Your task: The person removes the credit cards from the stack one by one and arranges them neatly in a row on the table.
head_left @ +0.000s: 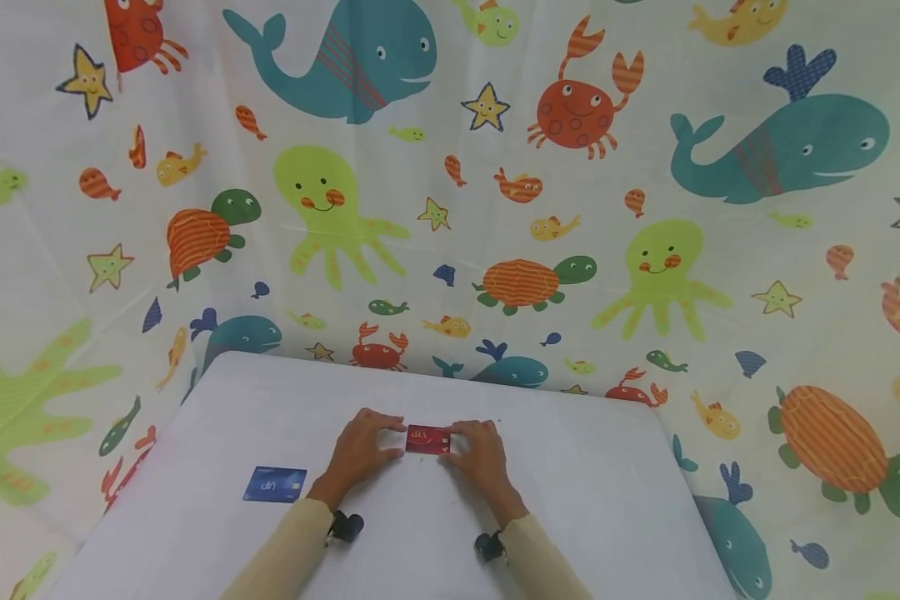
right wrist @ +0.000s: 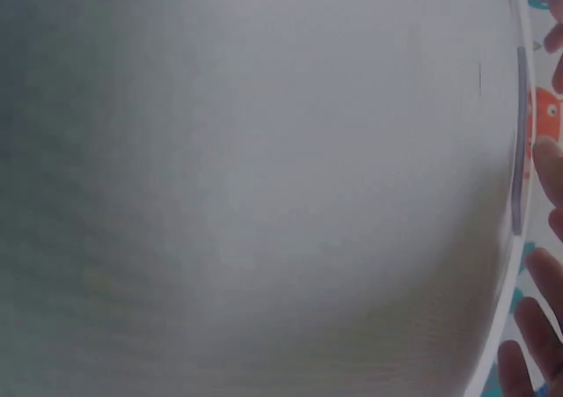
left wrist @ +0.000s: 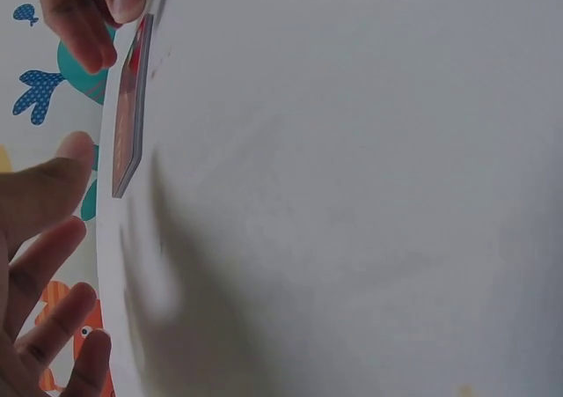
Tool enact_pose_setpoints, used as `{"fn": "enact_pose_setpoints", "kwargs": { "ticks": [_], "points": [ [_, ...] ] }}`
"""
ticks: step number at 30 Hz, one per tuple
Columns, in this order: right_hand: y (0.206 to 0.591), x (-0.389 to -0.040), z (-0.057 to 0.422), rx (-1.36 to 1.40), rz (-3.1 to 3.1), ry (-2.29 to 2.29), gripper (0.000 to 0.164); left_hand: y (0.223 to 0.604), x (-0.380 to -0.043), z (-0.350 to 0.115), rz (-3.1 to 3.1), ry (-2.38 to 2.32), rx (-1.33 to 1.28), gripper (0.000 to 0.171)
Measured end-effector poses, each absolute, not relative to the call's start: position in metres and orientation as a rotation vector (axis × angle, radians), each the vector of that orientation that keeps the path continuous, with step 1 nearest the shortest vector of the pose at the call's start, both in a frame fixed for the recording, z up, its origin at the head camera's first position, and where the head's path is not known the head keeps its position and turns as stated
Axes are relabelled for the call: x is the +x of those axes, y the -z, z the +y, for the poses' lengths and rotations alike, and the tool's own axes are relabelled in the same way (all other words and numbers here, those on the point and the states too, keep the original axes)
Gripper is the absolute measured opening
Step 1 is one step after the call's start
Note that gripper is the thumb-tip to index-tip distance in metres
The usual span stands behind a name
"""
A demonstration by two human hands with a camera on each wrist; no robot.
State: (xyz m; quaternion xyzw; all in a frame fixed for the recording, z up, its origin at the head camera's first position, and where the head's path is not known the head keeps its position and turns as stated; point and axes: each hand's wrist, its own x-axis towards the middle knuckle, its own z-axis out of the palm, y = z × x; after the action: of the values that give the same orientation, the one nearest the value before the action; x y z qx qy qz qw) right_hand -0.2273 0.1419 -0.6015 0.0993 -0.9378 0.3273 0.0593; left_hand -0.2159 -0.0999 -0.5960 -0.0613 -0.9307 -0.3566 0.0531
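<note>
A red card (head_left: 427, 440) with "VIP" printed on it lies near the far part of the white table (head_left: 570, 483). In the left wrist view the card (left wrist: 130, 115) appears edge-on. My right hand (head_left: 482, 454) holds its right end, with the index finger by the far corner and the thumb over the near corner. By the left end my left hand (head_left: 362, 448) has thumb and fingers spread, a small gap away from the card. Fingers of the right hand (right wrist: 541, 309) show at the right wrist view's edge.
A blue card (head_left: 274, 484) with "VIP" on it lies on the table to the left of my left forearm. Behind the table hangs a curtain (head_left: 435, 250) printed with sea animals. A dark wrist device (head_left: 345, 526) sits on each wrist.
</note>
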Motion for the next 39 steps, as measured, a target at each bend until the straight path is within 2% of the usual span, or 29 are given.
{"fn": "enact_pose_setpoints", "kwargs": {
  "ticks": [9,24,39],
  "points": [
    [0.603,-0.233,0.141,0.343,-2.899,-0.968,0.038,0.601,-0.220,-0.092,-2.838,1.044,-0.232,0.042],
    [0.605,-0.236,0.138,0.351,-2.904,-0.975,0.032,0.606,-0.225,-0.085,-2.843,0.980,-0.243,0.038],
    [0.594,-0.236,0.136,0.291,-2.913,-1.045,0.032,0.600,-0.227,-0.087,-2.857,0.988,-0.235,0.035]
  ]
}}
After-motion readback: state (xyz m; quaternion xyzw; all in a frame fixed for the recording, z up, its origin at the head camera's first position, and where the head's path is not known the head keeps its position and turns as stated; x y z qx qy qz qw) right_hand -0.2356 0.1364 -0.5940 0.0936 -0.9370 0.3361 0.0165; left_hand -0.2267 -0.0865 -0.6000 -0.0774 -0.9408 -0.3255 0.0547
